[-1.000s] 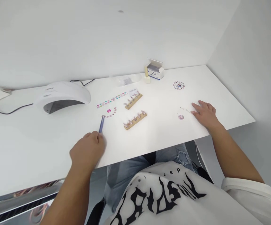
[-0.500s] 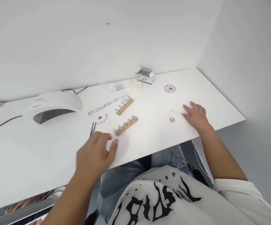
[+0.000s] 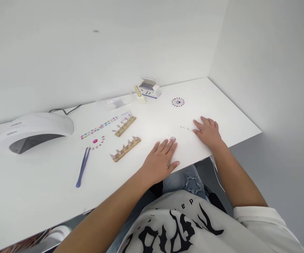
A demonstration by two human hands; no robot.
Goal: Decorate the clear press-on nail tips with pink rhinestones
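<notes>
My left hand point(image 3: 161, 160) lies flat on the white table near its front edge, fingers spread and nothing held. Its fingertips reach a small round cluster of gems point(image 3: 172, 138), partly covered by them. To the right, my right hand point(image 3: 207, 130) rests on the tabletop with fingers apart. Beside its thumb and index finger runs a short line of tiny gems point(image 3: 186, 128). Two wooden holders, a front one point(image 3: 125, 150) and a rear one point(image 3: 125, 126), carry several nail tips. Blue tweezers point(image 3: 83, 168) lie to the left of them.
A white nail lamp point(image 3: 38, 130) stands at the left with a black cable. Rows of coloured gems point(image 3: 99, 127) and a pink dot point(image 3: 95, 141) lie nearby. A bottle point(image 3: 140, 96), an open box point(image 3: 150, 89) and a clear packet point(image 3: 116, 102) sit by the wall. A gem ring point(image 3: 178, 102) lies further right.
My left hand has moved right, from beside the tweezers to the round gem cluster, and now lies flat. The tweezers show fully. My right hand stays by the gem line; the view has shifted.
</notes>
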